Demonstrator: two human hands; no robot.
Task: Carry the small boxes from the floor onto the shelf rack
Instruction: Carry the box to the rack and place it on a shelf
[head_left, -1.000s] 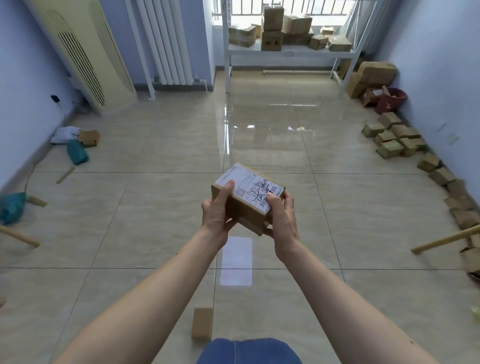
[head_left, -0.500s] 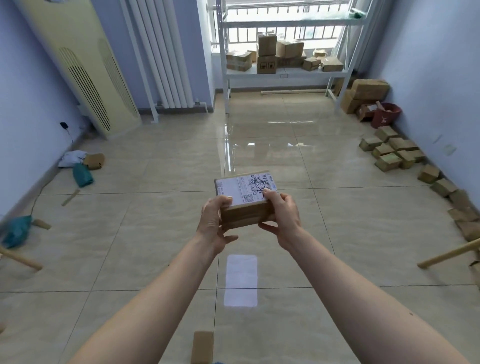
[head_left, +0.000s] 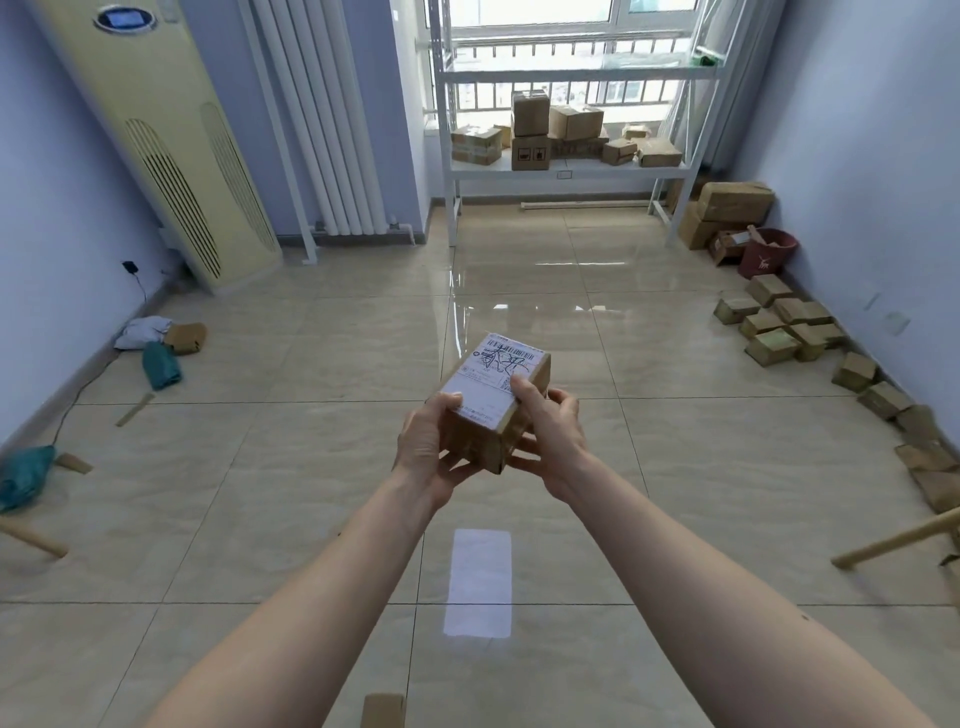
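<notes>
**Inspector A:** Left to right, then. Against the left wall, a tall air-conditioning unit (head_left: 171, 156), with a white radiator (head_left: 322, 119) beside it. Soft parcels (head_left: 161, 348) lie on the tiles below — not part of this job, in my judgement.

**Inspector B:** And centre frame?

**Inspector A:** The left hand (head_left: 431, 449) and right hand (head_left: 545, 441) are both closed round one small box (head_left: 493, 400), held in the air at arm's length, well clear of the floor (head_left: 311, 467). Left fingers wrap under its near end with the thumb on the top edge; right thumb rests on the white label, fingers curled beneath. The box sits tilted, one corner pointing down.

**Inspector B:** The destination?

**Inspector A:** The shelf rack (head_left: 571, 169) stands at the far end under the window, well apart from the hands. Its middle shelf already bears several cartons (head_left: 530, 130). More boxes on the floor (head_left: 779, 332) line the right wall.

**Inspector B:** Step in hand?

**Inspector A:** Carrying — lifted, not yet delivered. The next move calls for walking straight ahead across open tile and finding bare shelf; the left end of the middle shelf appears free. Many boxes remain, so the task looks early.
</notes>
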